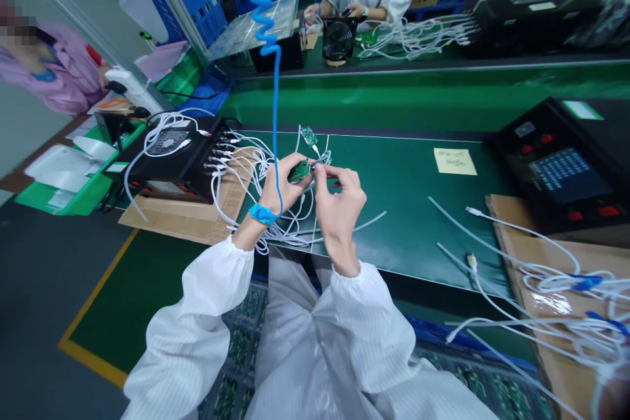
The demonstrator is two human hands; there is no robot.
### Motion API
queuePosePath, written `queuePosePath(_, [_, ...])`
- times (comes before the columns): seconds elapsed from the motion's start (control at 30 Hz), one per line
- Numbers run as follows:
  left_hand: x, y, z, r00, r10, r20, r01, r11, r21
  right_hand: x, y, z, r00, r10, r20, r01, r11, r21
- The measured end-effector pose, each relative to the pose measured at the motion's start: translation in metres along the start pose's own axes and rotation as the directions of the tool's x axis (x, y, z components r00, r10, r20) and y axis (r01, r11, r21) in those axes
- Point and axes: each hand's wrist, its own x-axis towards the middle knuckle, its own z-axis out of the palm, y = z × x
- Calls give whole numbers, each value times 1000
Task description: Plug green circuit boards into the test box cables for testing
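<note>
Just right of the black, fan-topped box point(184, 164), our left hand point(287, 192) pinches a small green circuit board point(299, 172); our right hand point(340, 209) is pinched together too, can't tell on what.

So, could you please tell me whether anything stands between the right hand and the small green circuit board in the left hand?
Nothing visible: the right hand is at the edge of the small green circuit board; the blue coiled cord crosses the left hand instead.

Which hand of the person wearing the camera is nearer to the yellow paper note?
The right. The right hand is left of the yellow paper note, apart from it; the left hand, holding a green circuit board, is farther left.
</note>
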Motion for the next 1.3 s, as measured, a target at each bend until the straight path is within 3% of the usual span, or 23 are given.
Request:
queuePosePath(0.27, [5, -10, -1, 1000, 5, 30, -5, 1000, 2, 7, 6, 12, 998, 64, 13, -65, 995, 70])
queuePosePath(0.43, [20, -20, -10, 990, -55, 127, 60, 998, -32, 16, 14, 6, 983, 84, 161, -101, 990, 98])
queuePosePath(0.6, [28, -27, -21, 969, -178, 173, 189, 981, -45, 23, 36, 5, 973, 127, 193, -135, 990, 28])
queuePosePath(0.73, [28, -35, -24, 941, -257, 222, 286, 952, -110, 29, 49, 16, 911, 188, 367, -197, 980, -13])
queuePosePath(0.8, [28, -40, -25, 926, -318, 206, 349, 926, -143, 33, 51, 20, 888, 210, 409, -201, 977, -65])
queuePosePath(0.9, [26, -47, -28, 901, -423, 102, 434, 886, -161, 36, 51, 20, 897, 214, 387, -163, 973, -162])
queuePosePath(1.0, [21, -46, -36, 899, -438, 18, 437, 893, -109, 36, 52, 19, 901, 218, 374, -129, 959, -251])
queuePosePath(1.03, [18, -44, -39, 904, -425, 45, 427, 901, -81, 35, 53, 19, 901, 215, 376, -114, 955, -272])
queuePosePath(1.1, [10, -35, -44, 890, -406, 207, 418, 908, -15, 33, 53, 18, 903, 189, 385, -71, 951, -301])
queuePosePath(1.17, [2, -24, -47, 811, -402, 425, 408, 909, 81, 30, 51, 13, 905, 156, 397, -24, 948, -318])
queuePosePath(1.23, [-6, -15, -44, 730, -397, 556, 341, 917, 208, 28, 47, 1, 906, 138, 401, 11, 938, -347])
queuePosePath(1.3, [-12, -11, -38, 722, -399, 565, 244, 911, 331, 26, 42, -18, 904, 154, 398, 22, 914, -405])
